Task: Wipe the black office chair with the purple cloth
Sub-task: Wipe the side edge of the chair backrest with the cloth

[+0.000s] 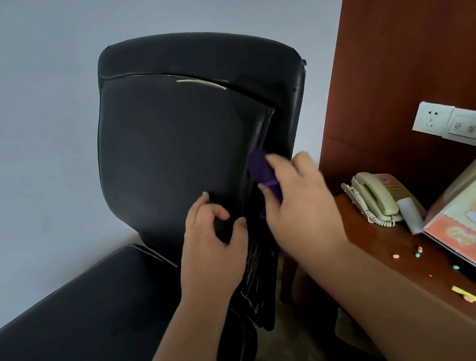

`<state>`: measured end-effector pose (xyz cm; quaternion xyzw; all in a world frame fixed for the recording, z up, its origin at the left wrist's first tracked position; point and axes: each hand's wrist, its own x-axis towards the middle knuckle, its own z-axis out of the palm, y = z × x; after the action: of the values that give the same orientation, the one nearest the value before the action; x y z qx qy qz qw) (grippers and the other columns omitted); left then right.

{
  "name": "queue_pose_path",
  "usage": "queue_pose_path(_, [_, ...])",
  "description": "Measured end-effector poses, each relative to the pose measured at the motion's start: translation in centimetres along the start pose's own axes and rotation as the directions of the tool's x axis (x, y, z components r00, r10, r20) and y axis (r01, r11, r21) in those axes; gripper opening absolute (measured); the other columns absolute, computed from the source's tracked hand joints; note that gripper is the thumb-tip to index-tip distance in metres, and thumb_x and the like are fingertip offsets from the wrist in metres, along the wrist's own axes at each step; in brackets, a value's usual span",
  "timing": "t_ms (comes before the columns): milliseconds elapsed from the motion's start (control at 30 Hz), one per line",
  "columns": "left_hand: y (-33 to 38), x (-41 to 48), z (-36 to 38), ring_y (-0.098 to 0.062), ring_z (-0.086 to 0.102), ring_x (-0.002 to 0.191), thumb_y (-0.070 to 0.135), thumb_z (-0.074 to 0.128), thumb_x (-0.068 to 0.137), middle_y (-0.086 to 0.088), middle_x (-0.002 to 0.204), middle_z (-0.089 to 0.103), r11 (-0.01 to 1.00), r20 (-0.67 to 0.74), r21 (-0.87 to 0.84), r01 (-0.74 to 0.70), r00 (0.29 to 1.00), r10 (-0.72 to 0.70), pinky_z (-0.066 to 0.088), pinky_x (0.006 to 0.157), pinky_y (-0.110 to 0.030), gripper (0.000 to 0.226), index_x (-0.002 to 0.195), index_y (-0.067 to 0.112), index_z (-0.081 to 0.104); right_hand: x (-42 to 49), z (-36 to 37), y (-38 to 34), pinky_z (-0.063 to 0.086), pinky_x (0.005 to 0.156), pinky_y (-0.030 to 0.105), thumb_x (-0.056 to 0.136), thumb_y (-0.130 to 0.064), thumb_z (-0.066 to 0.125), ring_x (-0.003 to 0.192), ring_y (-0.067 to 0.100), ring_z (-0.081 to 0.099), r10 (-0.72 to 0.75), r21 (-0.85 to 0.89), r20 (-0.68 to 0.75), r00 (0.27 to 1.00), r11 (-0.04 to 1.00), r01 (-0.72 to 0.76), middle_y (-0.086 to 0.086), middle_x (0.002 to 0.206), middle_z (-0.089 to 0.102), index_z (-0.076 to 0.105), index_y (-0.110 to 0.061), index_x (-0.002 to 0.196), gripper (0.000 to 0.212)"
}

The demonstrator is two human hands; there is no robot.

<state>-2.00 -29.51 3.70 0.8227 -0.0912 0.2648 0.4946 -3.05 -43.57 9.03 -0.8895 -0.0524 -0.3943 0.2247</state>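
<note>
Evidently the wiping is under way at the right edge of the backrest, though how much of the black office chair (177,146) has been covered cannot be judged — no damp streaks or dust lines are visible on the dark upholstery. The purple cloth (261,172) is held bunched in the right hand (298,202), whose fingers are closed over it; it is pressed against the raised seam at the backrest's right side, about halfway up. The lower edge of the back panel is gripped by the left hand (214,241), thumb on one face and fingers curled round the other, so that the chair is steadied. The seat (78,334) lies at lower left, untouched by either hand at this moment. A pale scuff is seen near the top of the backrest, and worn, frayed material shows below the left hand. Beside the chair, a wooden desk (401,264) bears a telephone (376,197). By this evidence the headrest, the wide back panel and the seat are likely left to be done.
</note>
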Motion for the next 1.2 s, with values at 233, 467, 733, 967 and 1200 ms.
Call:
queue_pose_path(233, [-0.3,-0.1,0.2,0.004,0.042,0.127,0.027,0.071,0.085,0.021,0.144,0.04,0.999,0.017,-0.045,0.023,1.0,-0.023,0.046,0.091,-0.025,0.026,0.098,0.038,0.052,-3.1,1.0,0.7,0.043,0.071,0.014,0.096,-0.028,0.062,0.086,0.012,0.052,0.101,0.101,0.111,0.989,0.988,-0.113,-0.005,0.103,0.043,0.061,-0.022,0.126,0.031])
queue_pose_path(467, [-0.5,-0.2,0.4,0.006,0.047,0.122,0.032,0.069,0.085,0.026,0.137,0.048,0.997,-0.014,-0.065,0.04,0.999,-0.041,0.048,0.094,-0.026,0.039,0.115,0.046,0.049,4.9,-3.3,-0.9,0.036,0.071,-0.003,0.096,-0.023,0.064,0.081,-0.006,0.052,0.079,0.228,-0.254,0.964,0.973,-0.02,-0.004,0.101,0.045,0.064,-0.02,0.128,0.032])
queue_pose_path(733, [-0.8,-0.4,0.6,0.001,0.048,0.126,0.022,0.064,0.09,0.024,0.146,0.042,0.996,0.028,-0.077,0.035,0.999,-0.033,0.048,0.099,-0.03,0.043,0.125,0.042,0.049,-1.5,0.5,-0.4,0.035,0.076,-0.002,0.095,-0.024,0.064,0.083,0.0,0.046,0.156,0.249,0.045,0.987,0.955,-0.162,-0.005,0.108,0.048,0.059,-0.02,0.135,0.041])
queue_pose_path(967, [-0.4,-0.9,0.7,0.002,0.063,0.07,0.027,0.064,0.089,0.03,0.115,0.06,0.994,0.013,-0.067,0.086,0.996,-0.085,0.044,0.06,-0.013,0.042,0.12,0.049,0.047,1.1,-1.7,-1.1,0.03,0.069,-0.01,0.092,-0.015,0.07,0.089,-0.029,0.046,0.185,0.381,-0.209,0.96,0.92,-0.094,-0.008,0.096,0.052,0.065,-0.016,0.121,0.03])
queue_pose_path(1200, [0.3,-1.2,0.5,0.01,0.061,0.072,0.033,0.069,0.086,0.021,0.113,0.064,0.996,0.019,-0.067,0.058,0.998,-0.057,0.04,0.059,-0.001,0.045,0.119,0.051,0.045,2.0,-0.8,-1.1,0.037,0.076,0.005,0.091,-0.018,0.068,0.084,0.002,0.049,0.102,0.192,-0.102,0.99,0.978,-0.081,-0.006,0.103,0.042,0.062,-0.026,0.135,0.045])
